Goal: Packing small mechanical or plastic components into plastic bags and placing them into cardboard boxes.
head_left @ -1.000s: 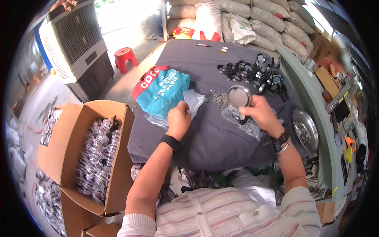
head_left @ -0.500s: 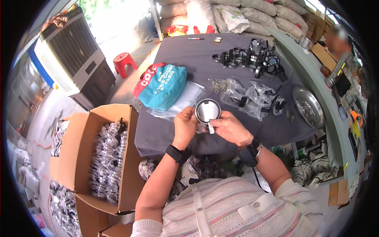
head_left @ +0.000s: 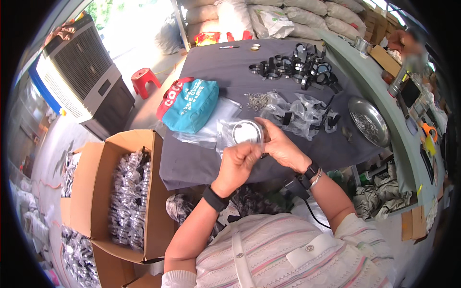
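A small round mirror-like disc with a dark rim (head_left: pixel 246 132) is inside or behind a clear plastic bag (head_left: pixel 224 132), above the near part of the table. My right hand (head_left: pixel 283 149) grips its right side, thumb and fingers closed round the edge. Just below the disc, my left hand (head_left: pixel 236 165) is closed in a pinch on the bag; its fingertips are partly hidden. A black band is round each wrist, and a cable runs from the right one.
A teal and red pouch (head_left: pixel 189 105) lies on clear bags at left. Farther off are many black ringed parts (head_left: pixel 307 67), a heap of metal rings (head_left: pixel 258 101) and bagged parts (head_left: pixel 307 115). A metal bowl (head_left: pixel 355 103) stands right; a carton (head_left: pixel 152 192) of wrapped pieces stands left.
The disc, bare before, now shows with a clear bag over it. My left hand has moved lower and to the right; the right hand has shifted up behind the disc's edge.
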`<move>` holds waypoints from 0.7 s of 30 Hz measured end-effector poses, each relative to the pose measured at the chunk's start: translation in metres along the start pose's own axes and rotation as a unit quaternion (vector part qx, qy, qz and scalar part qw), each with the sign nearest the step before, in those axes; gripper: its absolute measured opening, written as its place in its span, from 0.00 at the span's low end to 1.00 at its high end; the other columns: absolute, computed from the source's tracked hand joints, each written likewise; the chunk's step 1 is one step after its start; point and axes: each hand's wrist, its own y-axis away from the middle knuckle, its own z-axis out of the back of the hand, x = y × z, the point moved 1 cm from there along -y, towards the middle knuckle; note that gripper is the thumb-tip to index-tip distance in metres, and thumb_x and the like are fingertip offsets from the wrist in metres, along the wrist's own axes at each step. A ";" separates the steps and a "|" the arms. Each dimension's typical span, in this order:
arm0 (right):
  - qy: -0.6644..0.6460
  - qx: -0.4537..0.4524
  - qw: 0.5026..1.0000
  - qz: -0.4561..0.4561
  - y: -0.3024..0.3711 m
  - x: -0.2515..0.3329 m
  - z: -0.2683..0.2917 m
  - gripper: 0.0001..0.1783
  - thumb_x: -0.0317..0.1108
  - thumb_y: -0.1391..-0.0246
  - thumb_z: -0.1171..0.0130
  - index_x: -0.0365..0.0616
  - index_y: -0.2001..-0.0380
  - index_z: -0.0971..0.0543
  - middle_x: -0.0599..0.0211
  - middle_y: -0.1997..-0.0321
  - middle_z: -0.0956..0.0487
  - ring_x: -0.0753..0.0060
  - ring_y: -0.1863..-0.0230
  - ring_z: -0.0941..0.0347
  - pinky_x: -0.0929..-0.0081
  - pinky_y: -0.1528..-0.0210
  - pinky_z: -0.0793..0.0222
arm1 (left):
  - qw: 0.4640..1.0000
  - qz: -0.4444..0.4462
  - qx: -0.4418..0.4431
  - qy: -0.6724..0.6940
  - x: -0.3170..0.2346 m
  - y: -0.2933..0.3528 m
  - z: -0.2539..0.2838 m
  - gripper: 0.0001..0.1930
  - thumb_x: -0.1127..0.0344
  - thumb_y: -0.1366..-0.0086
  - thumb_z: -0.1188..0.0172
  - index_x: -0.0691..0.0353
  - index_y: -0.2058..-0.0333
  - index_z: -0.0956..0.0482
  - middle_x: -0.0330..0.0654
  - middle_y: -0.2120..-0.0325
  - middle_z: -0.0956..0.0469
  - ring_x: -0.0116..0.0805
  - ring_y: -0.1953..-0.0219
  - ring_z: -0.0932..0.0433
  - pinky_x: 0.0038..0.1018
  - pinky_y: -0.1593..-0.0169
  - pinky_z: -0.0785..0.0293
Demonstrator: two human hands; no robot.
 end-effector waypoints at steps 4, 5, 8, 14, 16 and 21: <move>-0.140 0.063 0.988 -0.030 0.005 -0.008 0.018 0.19 0.27 0.48 0.42 0.37 0.52 0.29 0.69 0.59 0.24 0.79 0.59 0.28 0.77 0.55 0.31 | 0.969 0.114 0.174 0.137 0.005 0.004 0.001 0.03 0.76 0.38 0.44 0.68 0.69 0.22 0.31 0.77 0.25 0.18 0.73 0.30 0.18 0.67 0.33; -0.159 0.087 0.982 -0.051 0.007 -0.012 0.017 0.17 0.27 0.47 0.42 0.37 0.53 0.27 0.70 0.60 0.23 0.80 0.60 0.28 0.77 0.55 0.31 | 0.966 0.109 0.185 0.141 0.007 0.005 0.002 0.03 0.76 0.38 0.44 0.68 0.69 0.22 0.31 0.77 0.25 0.18 0.73 0.30 0.18 0.67 0.33; -0.152 0.078 0.985 -0.030 0.010 -0.019 0.027 0.13 0.27 0.46 0.43 0.37 0.57 0.25 0.73 0.63 0.22 0.82 0.62 0.28 0.79 0.57 0.31 | 0.959 0.118 0.213 0.145 0.011 0.006 -0.008 0.04 0.76 0.40 0.41 0.68 0.66 0.21 0.33 0.75 0.23 0.20 0.72 0.28 0.18 0.65 0.31; 0.107 -0.094 0.983 0.119 0.018 0.049 0.067 0.10 0.26 0.46 0.45 0.39 0.59 0.27 0.72 0.64 0.23 0.83 0.66 0.28 0.81 0.63 0.29 | 0.980 0.139 0.107 0.094 0.031 -0.009 0.001 0.06 0.75 0.41 0.41 0.67 0.65 0.20 0.37 0.74 0.21 0.21 0.72 0.26 0.19 0.65 0.29; 0.415 -0.218 0.863 0.188 0.004 0.057 0.122 0.11 0.28 0.54 0.40 0.36 0.69 0.31 0.66 0.74 0.27 0.74 0.71 0.29 0.73 0.68 0.32 | 0.992 0.109 0.002 -0.068 0.047 -0.026 0.019 0.05 0.74 0.44 0.39 0.66 0.67 0.19 0.44 0.74 0.19 0.28 0.72 0.23 0.23 0.66 0.28; 0.835 -0.164 0.513 0.114 -0.030 0.073 0.173 0.09 0.23 0.59 0.46 0.37 0.70 0.26 0.58 0.64 0.26 0.52 0.64 0.27 0.60 0.62 0.31 | 0.905 0.050 -0.092 -0.413 0.080 -0.061 0.053 0.10 0.66 0.50 0.35 0.68 0.74 0.20 0.52 0.76 0.23 0.51 0.73 0.23 0.39 0.68 0.27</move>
